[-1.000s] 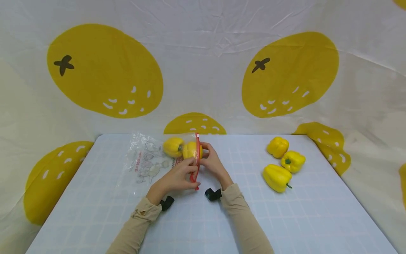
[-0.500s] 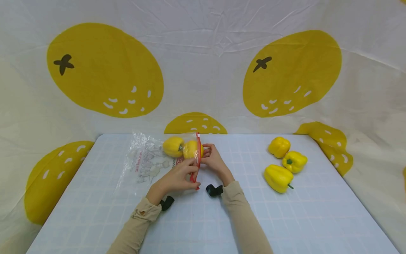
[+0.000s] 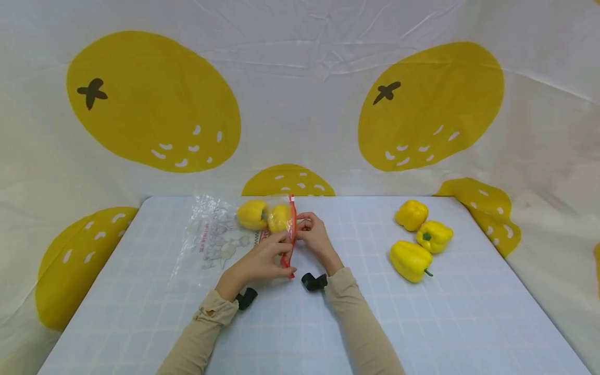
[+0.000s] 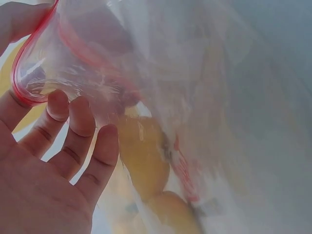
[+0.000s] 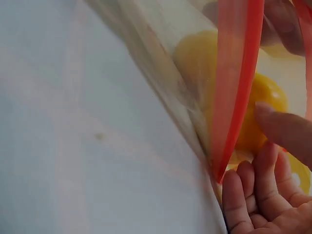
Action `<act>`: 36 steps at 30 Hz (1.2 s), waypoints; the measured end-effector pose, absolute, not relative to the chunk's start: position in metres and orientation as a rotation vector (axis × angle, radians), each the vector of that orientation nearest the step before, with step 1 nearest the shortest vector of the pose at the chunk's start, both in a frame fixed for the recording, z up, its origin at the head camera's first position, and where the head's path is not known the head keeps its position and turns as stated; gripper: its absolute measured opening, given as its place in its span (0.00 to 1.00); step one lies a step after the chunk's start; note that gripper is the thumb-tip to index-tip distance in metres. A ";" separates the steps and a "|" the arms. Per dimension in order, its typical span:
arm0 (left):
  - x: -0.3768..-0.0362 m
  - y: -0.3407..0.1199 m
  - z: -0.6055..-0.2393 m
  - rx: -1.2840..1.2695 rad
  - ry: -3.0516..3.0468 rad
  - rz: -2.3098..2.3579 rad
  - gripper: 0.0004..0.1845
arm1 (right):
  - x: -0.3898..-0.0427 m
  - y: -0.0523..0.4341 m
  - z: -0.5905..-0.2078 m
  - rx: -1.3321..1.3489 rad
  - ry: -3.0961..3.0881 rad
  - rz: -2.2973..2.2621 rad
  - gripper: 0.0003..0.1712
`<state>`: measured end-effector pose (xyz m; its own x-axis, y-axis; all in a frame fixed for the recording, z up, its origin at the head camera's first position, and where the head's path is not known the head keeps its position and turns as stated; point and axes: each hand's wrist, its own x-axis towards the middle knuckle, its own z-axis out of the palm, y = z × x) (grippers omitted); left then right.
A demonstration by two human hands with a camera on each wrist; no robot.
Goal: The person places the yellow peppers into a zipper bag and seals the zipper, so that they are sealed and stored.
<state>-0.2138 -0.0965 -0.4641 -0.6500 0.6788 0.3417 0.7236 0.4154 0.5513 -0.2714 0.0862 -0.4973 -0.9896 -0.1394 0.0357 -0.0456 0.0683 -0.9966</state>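
A clear plastic zip bag (image 3: 187, 255) with a red zip edge lies on the table in the head view. My left hand (image 3: 262, 258) grips its mouth between thumb and fingers, which the left wrist view shows spreading the red edge. Inside are two yellow bell peppers: the deeper pepper (image 3: 252, 214) and the nearer pepper (image 3: 279, 219) just within the mouth. At the opening is my right hand (image 3: 315, 237). Its thumb touches the nearer pepper (image 5: 268, 90) in the right wrist view, with the other fingers loosely bent by the red edge.
Three more yellow bell peppers lie in a group at the right: a back pepper (image 3: 411, 215), a middle pepper (image 3: 435, 237) and a front pepper (image 3: 410, 260). A white fabric backdrop (image 3: 300, 104) with yellow fruit prints rises behind the table (image 3: 450, 323).
The nearer pepper has slid left, deeper into the bag, with the right hand's fingers following to the red edge. The left hand keeps its hold on the bag's mouth.
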 end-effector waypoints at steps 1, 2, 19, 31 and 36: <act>-0.214 -0.097 -0.464 -1.279 -2.591 -1.054 0.20 | -0.271 0.086 -0.497 -0.188 2.238 -2.098 0.21; -0.214 -0.097 -0.464 -1.274 -2.596 -1.049 0.20 | -0.271 0.086 -0.497 -0.186 2.223 -2.113 0.20; -0.215 -0.098 -0.462 -1.254 -2.615 -1.029 0.20 | -0.274 0.092 -0.498 -0.443 2.145 -1.988 0.20; -0.216 -0.097 -0.465 -1.262 -2.609 -0.990 0.20 | -0.279 0.091 -0.496 -0.451 2.285 -1.804 0.29; -0.216 -0.097 -0.464 -1.249 -2.642 -0.985 0.20 | -0.277 0.091 -0.493 -0.356 2.257 -1.818 0.31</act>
